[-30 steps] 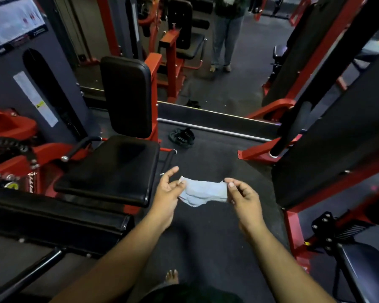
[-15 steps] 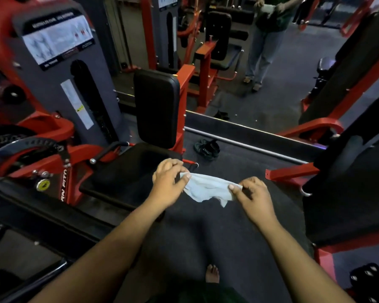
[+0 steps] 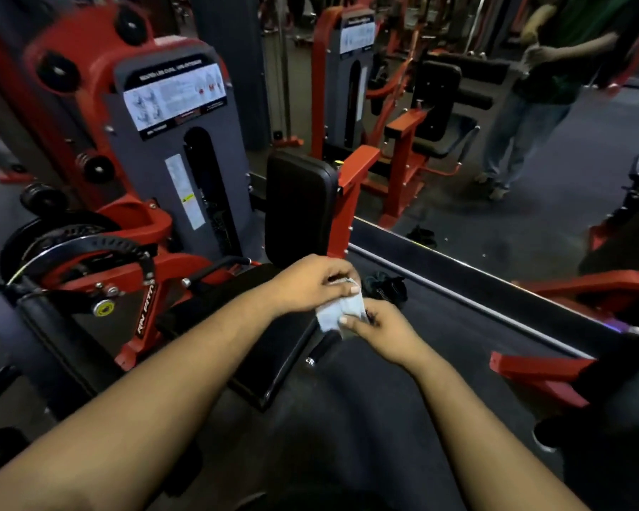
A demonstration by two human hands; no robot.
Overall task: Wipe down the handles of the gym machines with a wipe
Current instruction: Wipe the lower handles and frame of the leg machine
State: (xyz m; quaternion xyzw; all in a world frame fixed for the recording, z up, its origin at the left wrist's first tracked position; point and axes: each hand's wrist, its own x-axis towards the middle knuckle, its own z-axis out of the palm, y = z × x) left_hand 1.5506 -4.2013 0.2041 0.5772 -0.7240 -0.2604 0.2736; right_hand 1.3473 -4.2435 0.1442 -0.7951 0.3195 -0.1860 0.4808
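Observation:
A pale blue wipe is bunched between both my hands, above the right edge of the black seat of a red leg machine. My left hand grips its upper part with curled fingers. My right hand pinches its lower right part. Just below the wipe, a black side handle with a chrome end cap sticks out beside the seat. A second black handle runs along the seat's left side. The seat's black back pad stands upright behind my hands.
The grey weight stack tower with an instruction label rises at left. A mirror with a raised ledge runs along the right, reflecting a standing person. Dark sandals lie on the floor by the ledge. A red frame foot juts out at right.
My hands have come together, folding the stretched-out wipe into a small bunch. The view has swung up and left, bringing the weight stack and the seat's side handle into sight.

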